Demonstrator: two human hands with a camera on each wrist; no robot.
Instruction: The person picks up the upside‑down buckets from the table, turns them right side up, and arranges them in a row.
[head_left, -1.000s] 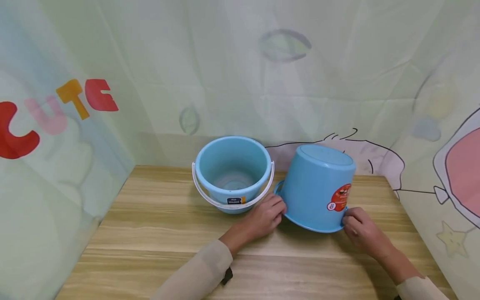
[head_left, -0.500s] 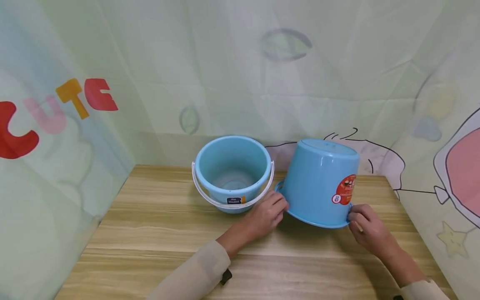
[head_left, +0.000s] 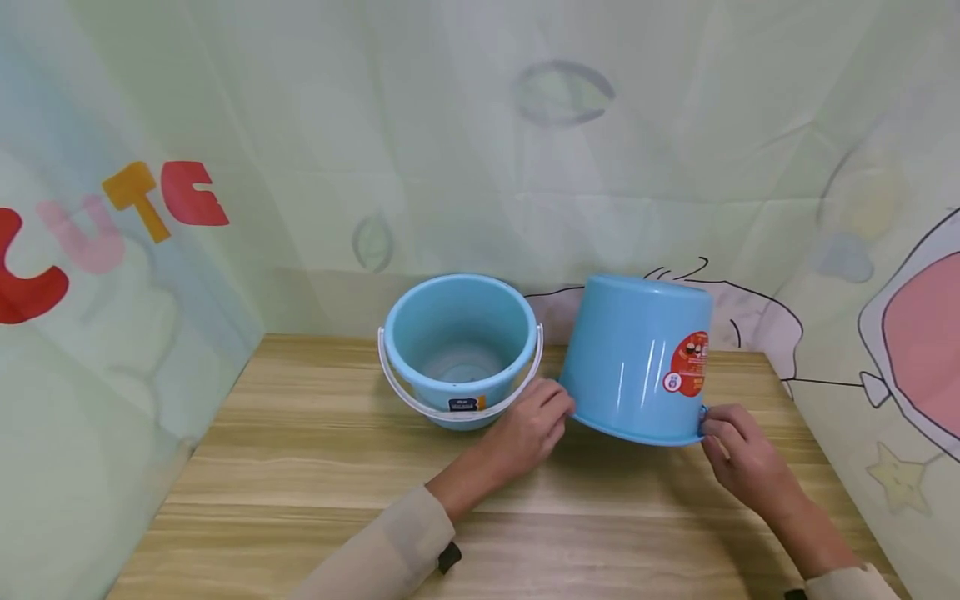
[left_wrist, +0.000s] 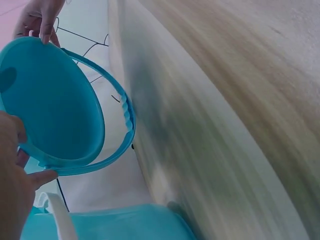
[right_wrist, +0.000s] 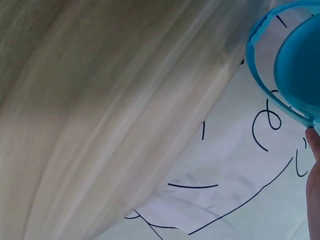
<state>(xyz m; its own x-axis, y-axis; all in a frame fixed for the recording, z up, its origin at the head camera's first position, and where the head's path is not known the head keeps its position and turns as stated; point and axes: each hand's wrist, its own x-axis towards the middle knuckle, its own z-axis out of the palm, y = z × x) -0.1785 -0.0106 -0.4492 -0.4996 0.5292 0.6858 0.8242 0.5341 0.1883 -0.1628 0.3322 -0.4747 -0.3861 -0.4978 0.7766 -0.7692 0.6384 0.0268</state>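
Note:
In the head view, a light blue bucket (head_left: 637,358) with a red label is held upside down and tilted, its mouth facing down and toward me. My left hand (head_left: 531,421) pinches its rim on the left, thumb and fingers at the handle's end in the left wrist view. On the opposite side my right hand (head_left: 750,458) grips the rim by the handle joint. The bucket's blue handle (left_wrist: 129,117) hangs loose below the mouth. A second light blue bucket (head_left: 461,333) with a white handle stands upright just left of it, close behind my left hand.
Both buckets are over a wood-grain table (head_left: 315,467). A printed cloth backdrop (head_left: 450,150) rises along its back and sides, close behind the buckets. The white handle (head_left: 390,367) leans forward over the upright bucket's front.
The held bucket has tipped back, its base turning away from me and its front rim rising. My right hand has shifted slightly up and right with it. The upright bucket stays put.

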